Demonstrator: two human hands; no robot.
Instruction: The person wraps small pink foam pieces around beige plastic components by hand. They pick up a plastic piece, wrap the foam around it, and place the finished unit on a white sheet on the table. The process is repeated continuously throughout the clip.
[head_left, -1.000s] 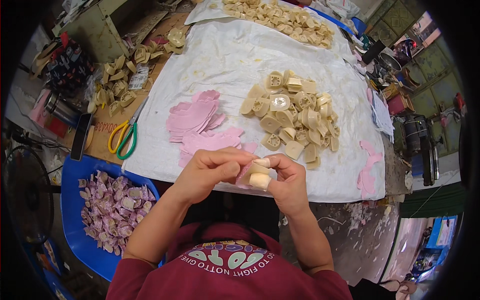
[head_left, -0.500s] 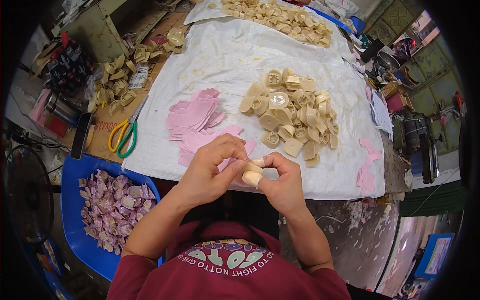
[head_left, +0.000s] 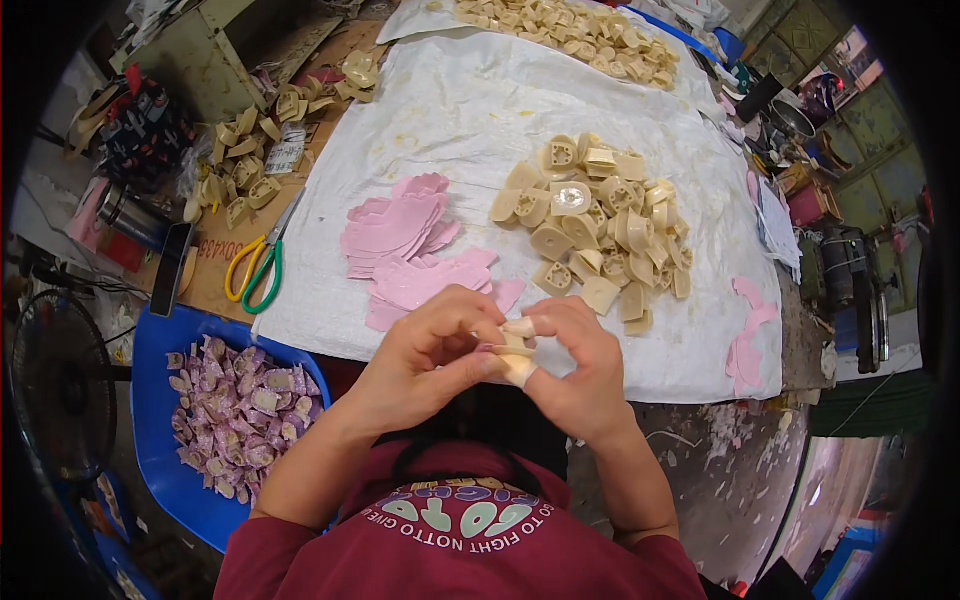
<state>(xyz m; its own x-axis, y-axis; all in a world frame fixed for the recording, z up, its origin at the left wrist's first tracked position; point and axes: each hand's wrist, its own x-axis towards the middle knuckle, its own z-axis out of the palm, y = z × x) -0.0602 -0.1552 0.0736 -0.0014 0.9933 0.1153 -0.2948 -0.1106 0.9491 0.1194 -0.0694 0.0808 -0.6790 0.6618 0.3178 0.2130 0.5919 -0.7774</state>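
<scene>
1. Head view: a beige piece point(head_left: 514, 342) is on the wearer's side of the beige pile point(head_left: 600, 225), with left hand point(head_left: 425, 365) and right hand point(head_left: 580, 368) both pinching it
2. It looks light and stiff, perhaps slick; its edges seem the safest hold
3. Fingers hide most of it, so its underside and full outline cannot be made out

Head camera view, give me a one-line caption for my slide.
Left hand and right hand hold a small beige piece near pink cutouts and a beige pile on white sheeting.
</scene>
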